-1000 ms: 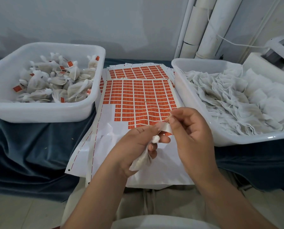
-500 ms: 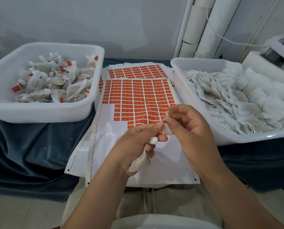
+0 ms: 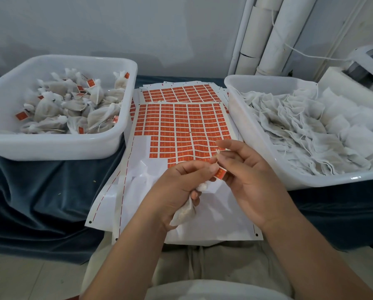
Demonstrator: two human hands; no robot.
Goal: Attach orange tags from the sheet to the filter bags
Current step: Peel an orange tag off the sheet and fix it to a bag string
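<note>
- My left hand (image 3: 179, 185) grips a filter bag (image 3: 184, 213); my right hand (image 3: 246, 176) pinches an orange tag (image 3: 220, 173).
- Left bin (image 3: 51, 151) holds tagged bags (right bin (image 3: 311, 182) heaped, untagged).

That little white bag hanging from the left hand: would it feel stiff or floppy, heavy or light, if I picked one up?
Probably floppy: the bag droops below the left hand, which grips only its neck. Likely light, since a few curled fingers hold it. Unlikely to roll: tagged bags in the left tub lie slumped.
</note>
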